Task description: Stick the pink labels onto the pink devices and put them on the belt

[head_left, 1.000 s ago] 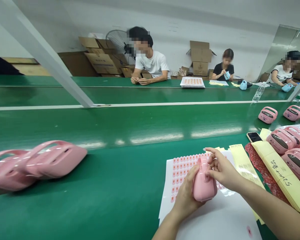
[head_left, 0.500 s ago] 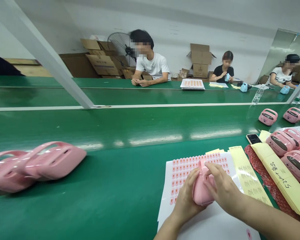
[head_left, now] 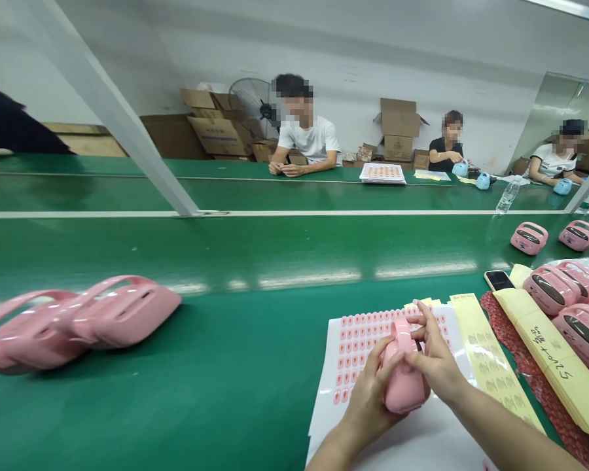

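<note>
Toward the lower right of the frame, a glossy pink case [head_left: 406, 391] is sitting between a person's bare hands, over a white sheet [head_left: 322, 399] bearing rows of small pink labels with red centres. Rounded at the bottom, the case is showing a smooth, narrow end to the camera, a looped handle [head_left: 400, 332] of the same pink rising from its top. Hands are hiding much of both its sides, and a small dark patch beside the right fingers is proving hard to make out. At the left edge of the frame, two more cases [head_left: 127, 315] are lying on the green table [head_left: 226, 392], the farther-left one being cut off. The left hand [head_left: 366, 396] is reaching up from the bottom edge, fingers curling around the case and gripping it, thumb lying across its near end. The right hand [head_left: 436, 366] is slanting in from the lower right corner, thumb touching the case below the handle, index finger pointing upward; whether those fingers are pinching anything, one cannot tell.
</note>
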Motion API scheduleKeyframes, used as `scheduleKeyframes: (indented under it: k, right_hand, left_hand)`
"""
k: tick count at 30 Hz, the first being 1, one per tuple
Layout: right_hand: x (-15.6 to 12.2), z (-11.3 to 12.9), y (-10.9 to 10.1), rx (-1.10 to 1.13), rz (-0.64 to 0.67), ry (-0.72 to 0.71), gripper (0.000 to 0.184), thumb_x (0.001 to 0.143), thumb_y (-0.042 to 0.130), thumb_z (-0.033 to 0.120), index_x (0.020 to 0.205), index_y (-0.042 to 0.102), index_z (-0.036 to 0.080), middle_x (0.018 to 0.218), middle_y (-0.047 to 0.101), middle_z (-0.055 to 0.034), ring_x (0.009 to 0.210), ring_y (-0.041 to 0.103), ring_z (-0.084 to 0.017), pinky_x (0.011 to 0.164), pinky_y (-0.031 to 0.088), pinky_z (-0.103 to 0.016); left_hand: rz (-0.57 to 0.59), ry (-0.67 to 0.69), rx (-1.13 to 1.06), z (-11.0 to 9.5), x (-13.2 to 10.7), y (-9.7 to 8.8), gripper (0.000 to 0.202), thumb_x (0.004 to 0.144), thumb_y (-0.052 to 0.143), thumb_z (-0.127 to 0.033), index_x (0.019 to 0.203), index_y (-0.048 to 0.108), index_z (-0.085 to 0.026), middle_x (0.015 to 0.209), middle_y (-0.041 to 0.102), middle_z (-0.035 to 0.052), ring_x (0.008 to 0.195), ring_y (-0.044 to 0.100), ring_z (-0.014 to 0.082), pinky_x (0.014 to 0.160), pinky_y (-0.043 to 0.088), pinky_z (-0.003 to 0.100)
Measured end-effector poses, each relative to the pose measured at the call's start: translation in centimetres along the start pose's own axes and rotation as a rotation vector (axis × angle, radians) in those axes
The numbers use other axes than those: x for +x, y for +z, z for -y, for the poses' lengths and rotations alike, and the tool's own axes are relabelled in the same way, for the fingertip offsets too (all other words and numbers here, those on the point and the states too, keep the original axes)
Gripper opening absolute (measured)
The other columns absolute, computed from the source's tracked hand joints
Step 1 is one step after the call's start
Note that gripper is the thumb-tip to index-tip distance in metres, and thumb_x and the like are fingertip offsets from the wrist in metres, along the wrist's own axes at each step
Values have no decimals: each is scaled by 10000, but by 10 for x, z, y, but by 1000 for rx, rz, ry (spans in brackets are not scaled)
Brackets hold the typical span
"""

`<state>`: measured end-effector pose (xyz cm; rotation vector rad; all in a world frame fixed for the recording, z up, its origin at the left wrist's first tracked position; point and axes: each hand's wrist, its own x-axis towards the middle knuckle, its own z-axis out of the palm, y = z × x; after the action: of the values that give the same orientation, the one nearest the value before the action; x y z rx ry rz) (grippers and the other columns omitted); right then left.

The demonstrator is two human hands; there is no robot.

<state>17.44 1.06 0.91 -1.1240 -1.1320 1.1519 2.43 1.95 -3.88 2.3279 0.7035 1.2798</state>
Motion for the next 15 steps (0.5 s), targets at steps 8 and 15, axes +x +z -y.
scheduleKeyframes:
  k: [8,15]
  right_hand:
    - [23,20,-35,-28,464,186,581,675,681,442,1174,458,243,689,525,41,588,510,-119,533,401,-228]
    - [68,40,-33,-255,190,100,722,674,578,498,1268,295,203,573,486,76,355,362,-90,340,238,-189]
  left_hand:
    - [-101,-50,-360,-35,4,-11,1136,399,852,-420,1339,214,-417,1308,399,117,1209,399,397,936,367,562]
    - [-190,-199,-201,-16,5,-65,571,747,561,-559,1270,415,-384,1318,419,89,1182,462,306,880,465,456]
